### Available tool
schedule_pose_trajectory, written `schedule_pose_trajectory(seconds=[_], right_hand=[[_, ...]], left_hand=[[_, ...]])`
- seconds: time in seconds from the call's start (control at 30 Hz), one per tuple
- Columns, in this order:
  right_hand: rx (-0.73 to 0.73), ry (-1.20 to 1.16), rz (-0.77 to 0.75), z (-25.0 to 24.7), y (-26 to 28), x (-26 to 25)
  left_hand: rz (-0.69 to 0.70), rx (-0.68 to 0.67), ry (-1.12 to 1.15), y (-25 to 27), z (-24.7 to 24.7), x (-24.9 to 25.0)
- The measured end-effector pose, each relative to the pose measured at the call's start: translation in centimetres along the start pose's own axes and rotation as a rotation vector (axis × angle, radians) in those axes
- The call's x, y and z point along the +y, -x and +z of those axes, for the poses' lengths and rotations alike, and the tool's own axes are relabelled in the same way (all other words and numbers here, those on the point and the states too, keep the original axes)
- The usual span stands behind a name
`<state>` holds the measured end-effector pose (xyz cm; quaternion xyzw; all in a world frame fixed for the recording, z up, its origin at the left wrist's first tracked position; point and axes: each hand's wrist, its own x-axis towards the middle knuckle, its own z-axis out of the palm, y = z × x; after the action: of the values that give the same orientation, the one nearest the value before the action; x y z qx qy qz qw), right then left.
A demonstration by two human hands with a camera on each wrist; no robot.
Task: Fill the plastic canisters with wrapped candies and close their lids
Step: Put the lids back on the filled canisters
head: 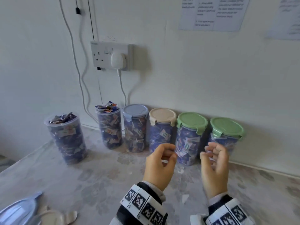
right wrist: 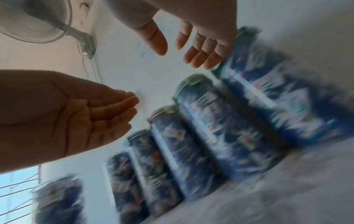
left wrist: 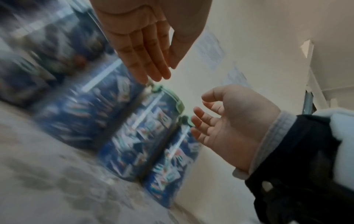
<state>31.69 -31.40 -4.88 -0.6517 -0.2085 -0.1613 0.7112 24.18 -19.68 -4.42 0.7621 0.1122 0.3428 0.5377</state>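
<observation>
Six clear canisters of blue-wrapped candies stand in a row against the wall. The two leftmost, one (head: 65,140) apart and one (head: 110,129) heaped over its rim, have no lids. The others carry a grey-blue lid (head: 136,110), a beige lid (head: 162,115) and two green lids (head: 192,120) (head: 226,127). My left hand (head: 168,153) and right hand (head: 209,153) hover just in front of the left green-lidded canister (head: 186,140), one on each side, not touching it. Both hands are empty with loosely bent fingers, as the left wrist view (left wrist: 162,71) and the right wrist view (right wrist: 178,59) confirm.
Two loose lids, a grey-blue one (head: 17,210) and a beige one (head: 53,216), lie at the near left of the patterned tabletop (head: 100,176). A wall socket with a white plug (head: 117,60) and hanging cables sits above the canisters. The wall is directly behind the row.
</observation>
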Motion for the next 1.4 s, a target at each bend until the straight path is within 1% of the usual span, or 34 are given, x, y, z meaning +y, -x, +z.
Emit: schedule_pose_trajectory(seconds=[0.07, 0.2, 0.33, 0.4, 0.47, 0.53, 0.6, 0.67, 0.73, 0.8, 0.9, 1.0, 1.07, 1.17, 1.27, 1.33, 1.4], right_hand=[[-0.078, -0.049, 0.030, 4.1, 2.0, -0.9], [-0.244, -0.112, 0.071, 12.7, 5.6, -2.2], [-0.417, -0.168, 0.149, 21.1, 7.4, -3.4], [-0.516, -0.190, 0.198, 25.1, 7.8, -3.6], [-0.611, -0.157, 0.227, 28.8, 7.9, -3.6], [-0.682, -0.121, 0.237, 31.8, 7.7, -3.9], [-0.714, -0.151, 0.261, 34.0, 7.3, -4.6], [-0.728, -0.189, 0.308, 35.5, 7.0, -5.3], [-0.739, -0.206, 0.365, 36.6, 6.8, -5.5], [-0.750, -0.227, 0.389, 37.5, 6.8, -5.3], [-0.756, -0.222, 0.357, 38.2, 7.0, -4.9], [-0.767, -0.203, 0.350, 37.8, 6.9, -4.9], [-0.757, -0.203, 0.347, 37.0, 6.7, -5.0], [-0.742, -0.198, 0.289, 35.0, 6.4, -5.3], [-0.665, -0.217, 0.219, 32.2, 6.1, -6.0], [-0.607, -0.262, 0.213, 30.1, 6.2, -6.6], [-0.580, -0.347, 0.223, 27.6, 6.6, -7.4]], left_hand=[[0.023, 0.092, -0.023, 0.5, -4.4, -0.6], [0.055, 0.281, -0.139, 0.9, -13.7, -2.6], [0.074, 0.515, -0.151, -0.4, -22.5, -4.9], [0.069, 0.589, -0.180, -1.5, -26.2, -6.0], [0.029, 0.580, -0.243, -2.8, -29.3, -7.3], [-0.049, 0.504, -0.284, -4.3, -31.5, -8.5], [-0.134, 0.401, -0.239, -5.8, -32.8, -9.5], [-0.192, 0.281, -0.124, -7.0, -33.6, -10.0], [-0.206, 0.182, 0.021, -7.9, -34.1, -10.3], [-0.210, 0.122, 0.087, -8.6, -34.5, -10.7], [-0.188, 0.105, 0.111, -9.0, -34.7, -10.8], [-0.140, 0.100, 0.156, -8.9, -34.4, -10.7], [-0.122, 0.095, 0.179, -8.6, -33.9, -10.1], [-0.098, 0.089, 0.216, -8.0, -32.8, -8.3], [-0.074, 0.050, 0.238, -6.6, -31.1, -6.2], [-0.054, 0.017, 0.257, -5.2, -29.6, -4.6], [-0.043, 0.008, 0.264, -3.6, -27.9, -3.3]])
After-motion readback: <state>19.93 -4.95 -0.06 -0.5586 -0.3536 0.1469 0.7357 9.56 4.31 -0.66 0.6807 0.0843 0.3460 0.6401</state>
